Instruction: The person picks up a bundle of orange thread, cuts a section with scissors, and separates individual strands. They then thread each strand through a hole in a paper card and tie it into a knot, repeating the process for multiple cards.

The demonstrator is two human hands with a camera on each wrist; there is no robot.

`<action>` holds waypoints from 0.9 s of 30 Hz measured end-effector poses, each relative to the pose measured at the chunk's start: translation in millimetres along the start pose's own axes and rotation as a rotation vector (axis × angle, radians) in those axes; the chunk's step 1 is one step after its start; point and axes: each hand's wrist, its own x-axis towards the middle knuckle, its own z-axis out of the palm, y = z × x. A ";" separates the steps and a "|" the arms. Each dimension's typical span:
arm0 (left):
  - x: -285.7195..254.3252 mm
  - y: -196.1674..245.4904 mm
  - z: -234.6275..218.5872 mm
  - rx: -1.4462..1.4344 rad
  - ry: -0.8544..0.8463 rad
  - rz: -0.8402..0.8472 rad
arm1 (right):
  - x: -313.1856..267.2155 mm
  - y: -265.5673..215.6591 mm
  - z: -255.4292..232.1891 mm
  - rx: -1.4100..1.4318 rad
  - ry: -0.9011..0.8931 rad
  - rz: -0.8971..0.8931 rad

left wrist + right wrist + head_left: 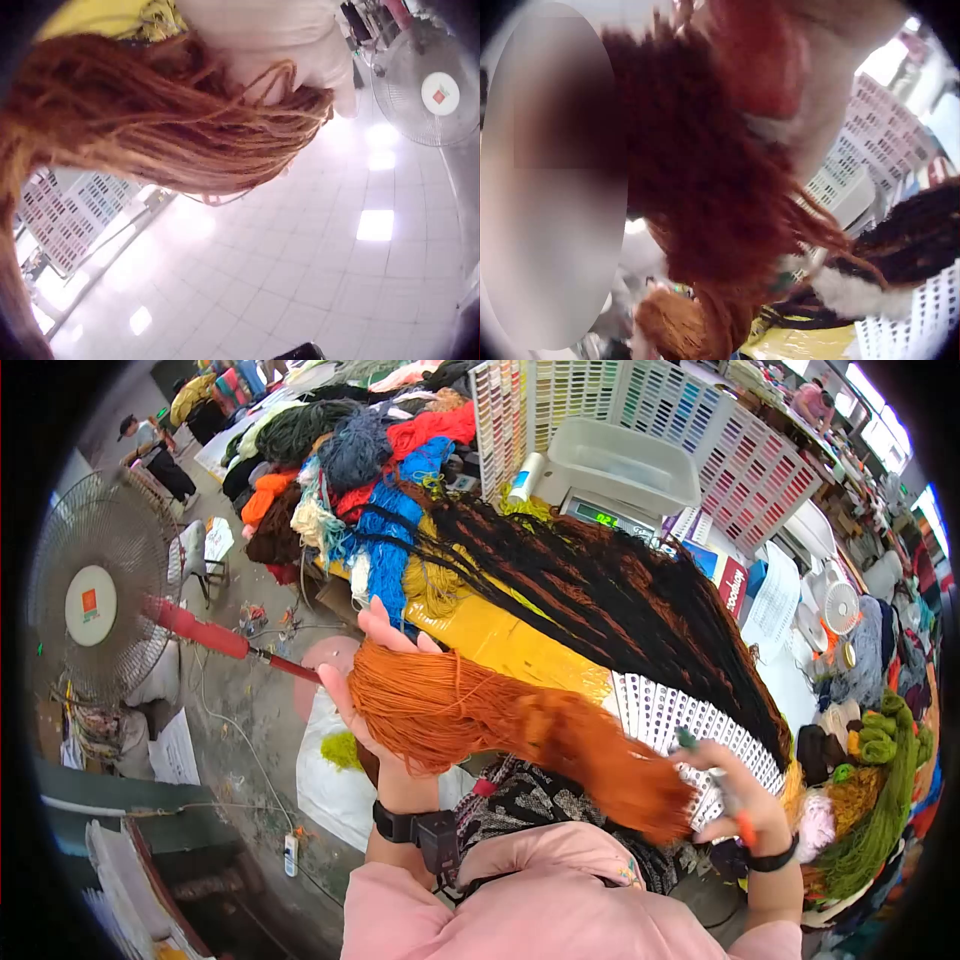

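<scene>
A thick bundle of orange yarn lies across my left hand, whose fingers stand extended beyond it, thumb side out. In the left wrist view the yarn loops around the hand. The bundle's loose end hangs to the right, beside my right hand, which grips a small tool with orange-red and green parts; its exact shape is blurred. In the right wrist view the tool's red part lies against the hand, close to the cut-looking yarn ends.
Long black and brown yarn covers the table beside a punched white card. Behind are a scale, a clear bin, colour charts and heaped yarn. A fan stands left.
</scene>
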 end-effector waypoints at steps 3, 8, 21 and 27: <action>4.7 -15.0 15.1 0.055 0.081 0.020 | 38.1 1.0 22.4 -0.206 -0.174 -0.187; 4.4 -23.5 21.1 0.076 0.150 0.024 | 67.2 5.7 40.9 -0.016 -0.199 -0.041; 3.2 -44.7 16.2 -0.075 0.147 -0.064 | 69.9 21.0 49.7 0.054 -0.228 -0.074; 0.3 -51.2 10.1 0.055 0.242 -0.099 | 56.8 22.0 45.0 0.111 -0.185 -0.095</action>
